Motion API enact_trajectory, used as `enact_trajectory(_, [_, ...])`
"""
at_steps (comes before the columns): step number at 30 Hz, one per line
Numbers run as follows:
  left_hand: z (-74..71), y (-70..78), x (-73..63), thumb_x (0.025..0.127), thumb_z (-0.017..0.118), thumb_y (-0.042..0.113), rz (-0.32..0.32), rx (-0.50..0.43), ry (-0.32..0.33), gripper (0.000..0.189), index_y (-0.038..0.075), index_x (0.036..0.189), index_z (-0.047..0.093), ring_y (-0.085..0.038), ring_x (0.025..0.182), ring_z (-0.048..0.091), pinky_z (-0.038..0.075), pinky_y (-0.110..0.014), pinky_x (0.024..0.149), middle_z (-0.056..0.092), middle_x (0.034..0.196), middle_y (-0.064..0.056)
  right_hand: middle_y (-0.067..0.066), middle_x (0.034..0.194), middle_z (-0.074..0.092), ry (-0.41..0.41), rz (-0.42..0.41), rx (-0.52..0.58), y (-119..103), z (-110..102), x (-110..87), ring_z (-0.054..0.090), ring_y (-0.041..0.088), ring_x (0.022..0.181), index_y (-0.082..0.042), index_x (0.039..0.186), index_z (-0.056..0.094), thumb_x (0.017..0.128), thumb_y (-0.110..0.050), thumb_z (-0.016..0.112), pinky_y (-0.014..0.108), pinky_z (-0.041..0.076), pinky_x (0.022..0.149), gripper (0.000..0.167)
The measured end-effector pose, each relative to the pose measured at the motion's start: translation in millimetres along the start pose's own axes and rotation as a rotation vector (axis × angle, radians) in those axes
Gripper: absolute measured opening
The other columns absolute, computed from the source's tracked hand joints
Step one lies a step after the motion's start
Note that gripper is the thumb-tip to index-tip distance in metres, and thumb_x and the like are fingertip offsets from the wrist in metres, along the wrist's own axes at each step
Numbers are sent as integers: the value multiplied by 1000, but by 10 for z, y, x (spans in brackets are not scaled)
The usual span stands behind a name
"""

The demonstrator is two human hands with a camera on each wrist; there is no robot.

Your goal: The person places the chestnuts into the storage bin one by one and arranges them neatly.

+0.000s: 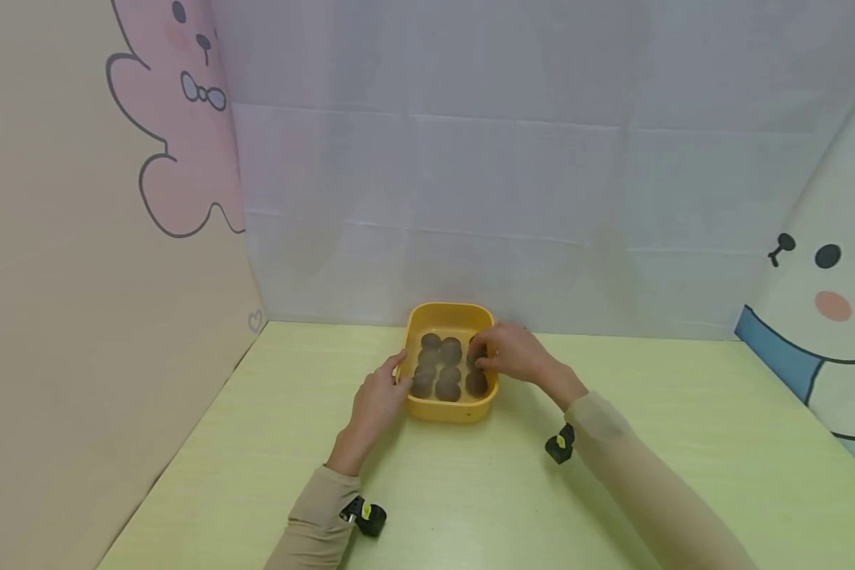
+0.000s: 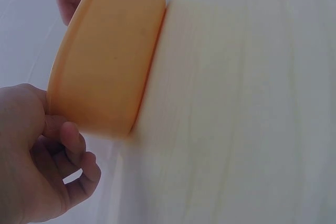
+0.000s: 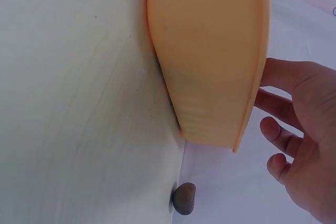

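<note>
A yellow plastic container (image 1: 447,411) holds several dark brown round lumps (image 1: 450,351), about egg-sized and set in rough rows. My left hand (image 1: 379,402) grips its left rim; in the left wrist view the other fingers of that hand (image 2: 37,161) curl loosely outside the wall. My right hand (image 1: 514,352) reaches over the right rim, its thumb and finger bent round a brown lump in the right row. In the right wrist view those fingertips pass behind the rim of the container (image 3: 210,61), hidden by the wall, while the remaining fingers of my right hand (image 3: 310,135) hang bent outside.
One more brown lump (image 3: 184,199) lies on the table beyond the container, near the back cloth. The pale yellow-green table (image 1: 470,491) meets a whitish cloth wall (image 1: 435,174) just behind the container. Side panels with cartoon animals stand left and right.
</note>
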State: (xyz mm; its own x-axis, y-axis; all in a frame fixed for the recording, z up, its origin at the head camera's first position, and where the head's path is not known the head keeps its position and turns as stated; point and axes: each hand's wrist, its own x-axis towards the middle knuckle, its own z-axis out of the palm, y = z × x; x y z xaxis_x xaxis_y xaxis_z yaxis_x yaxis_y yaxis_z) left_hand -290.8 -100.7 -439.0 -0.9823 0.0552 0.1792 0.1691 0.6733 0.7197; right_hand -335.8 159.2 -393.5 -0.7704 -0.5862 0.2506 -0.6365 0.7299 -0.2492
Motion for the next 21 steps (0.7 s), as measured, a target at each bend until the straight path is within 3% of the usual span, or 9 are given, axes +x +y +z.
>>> enact_trajectory(11, [-22,-9,-15,92,54,17,4,-4,-1,53,13,145,52,-8,45,28,22,-23,42,37,54,5,6,103,73,123,110,70,202,-114,-78,65,28,93,-7,105,75,89,-15,71,42,52,80,18])
enact_trajectory(16, [-27,-1,-26,92,53,17,0,-3,-7,54,13,146,51,-8,44,27,22,-23,41,36,53,5,10,107,72,125,154,154,270,-149,-103,67,29,92,-5,106,74,90,-15,70,46,54,84,20])
enact_trajectory(21, [-15,5,-19,92,53,17,-2,-2,-3,54,13,146,51,-8,45,28,23,-23,41,36,53,5,12,110,71,149,190,169,370,-149,-117,68,33,98,-5,107,73,91,-16,68,47,54,86,20])
